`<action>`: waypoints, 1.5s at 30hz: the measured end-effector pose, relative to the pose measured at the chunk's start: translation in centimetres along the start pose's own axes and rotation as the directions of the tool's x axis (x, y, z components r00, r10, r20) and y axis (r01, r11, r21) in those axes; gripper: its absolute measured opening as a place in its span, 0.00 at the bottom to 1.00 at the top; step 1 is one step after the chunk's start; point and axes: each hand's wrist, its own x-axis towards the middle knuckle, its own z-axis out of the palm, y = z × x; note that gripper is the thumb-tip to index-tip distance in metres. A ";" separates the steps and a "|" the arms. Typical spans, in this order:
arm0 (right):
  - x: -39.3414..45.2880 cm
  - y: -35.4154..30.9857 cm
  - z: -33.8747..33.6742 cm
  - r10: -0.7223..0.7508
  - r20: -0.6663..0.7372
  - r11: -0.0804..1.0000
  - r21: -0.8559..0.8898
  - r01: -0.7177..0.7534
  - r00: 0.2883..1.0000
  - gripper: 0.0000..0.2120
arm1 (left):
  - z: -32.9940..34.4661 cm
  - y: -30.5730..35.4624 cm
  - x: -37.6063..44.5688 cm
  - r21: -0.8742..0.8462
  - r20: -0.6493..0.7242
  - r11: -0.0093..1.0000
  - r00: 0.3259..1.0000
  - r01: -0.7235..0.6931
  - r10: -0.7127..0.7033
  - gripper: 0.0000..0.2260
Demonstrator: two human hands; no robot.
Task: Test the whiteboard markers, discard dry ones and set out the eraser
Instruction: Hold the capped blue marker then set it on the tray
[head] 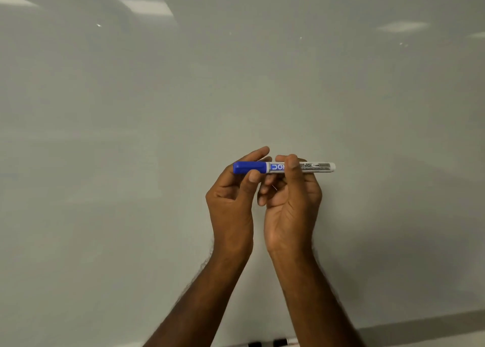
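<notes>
I hold a whiteboard marker (319, 167) level in front of the whiteboard (183, 97). Its barrel is white with printed lettering, and its blue cap (245, 167) points left and sits on the barrel. My left hand (232, 197) pinches the cap between thumb and fingers. My right hand (291, 197) is wrapped around the middle of the barrel. The board's surface near the marker carries no ink marks. No eraser is in sight.
At the bottom edge, between my forearms, two more markers with black ends (273, 343) lie on what looks like the board's ledge. Ceiling lights reflect in the glossy board at the top. A grey shadow band runs along the lower right.
</notes>
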 end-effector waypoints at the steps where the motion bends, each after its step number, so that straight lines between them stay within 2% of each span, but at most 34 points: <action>1: -0.1 -0.1 1.0 -0.012 0.021 1.000 0.004 0.012 1.000 0.11 | -0.3 0.7 0.4 -0.023 0.004 1.000 1.000 -0.006 0.006 0.11; 6: -0.9 0.1 4.9 -0.015 0.012 1.000 0.014 0.015 1.000 0.12 | -1.6 3.7 1.9 -0.127 0.017 0.991 0.999 -0.033 0.035 0.10; 11: -1.7 1.7 7.3 -0.009 -0.007 1.000 0.024 0.009 1.000 0.13 | -3.0 5.3 2.3 -0.142 -0.083 0.989 0.995 0.045 -0.057 0.12; 17: -2.3 3.1 8.6 0.000 0.027 1.000 -0.002 0.000 1.000 0.12 | -4.5 5.8 1.9 -0.147 -0.202 0.989 0.979 -0.001 -0.029 0.11; 23: -2.9 3.1 9.6 -0.001 0.054 1.000 0.009 0.001 0.999 0.11 | -5.3 6.7 2.1 -0.198 -0.226 0.980 0.972 0.011 -0.057 0.15; 28: -3.2 2.6 9.8 0.052 -0.030 0.998 -0.016 -0.053 0.998 0.13 | -5.3 7.1 2.0 -0.239 -0.223 0.970 0.970 0.037 -0.092 0.15; 31: -3.5 2.2 9.9 0.063 -0.135 0.996 0.078 -0.053 0.989 0.15 | -5.5 7.1 2.9 -0.410 -0.292 0.908 0.932 0.082 -0.216 0.12; 34: -4.0 1.8 10.4 0.016 -0.157 0.989 0.148 0.008 0.987 0.15 | -5.4 7.1 3.4 -0.504 -0.312 0.860 0.912 0.080 -0.267 0.11; 40: -3.3 1.4 10.4 -0.031 -0.174 0.974 0.215 0.069 0.984 0.16 | -4.9 6.9 4.2 -0.475 -0.362 0.880 0.916 -0.020 -0.175 0.11; 45: -1.7 0.6 10.8 -0.118 -0.159 0.976 0.162 0.144 0.980 0.15 | -3.9 7.2 5.5 -0.452 -0.269 0.891 0.958 -0.036 -0.098 0.13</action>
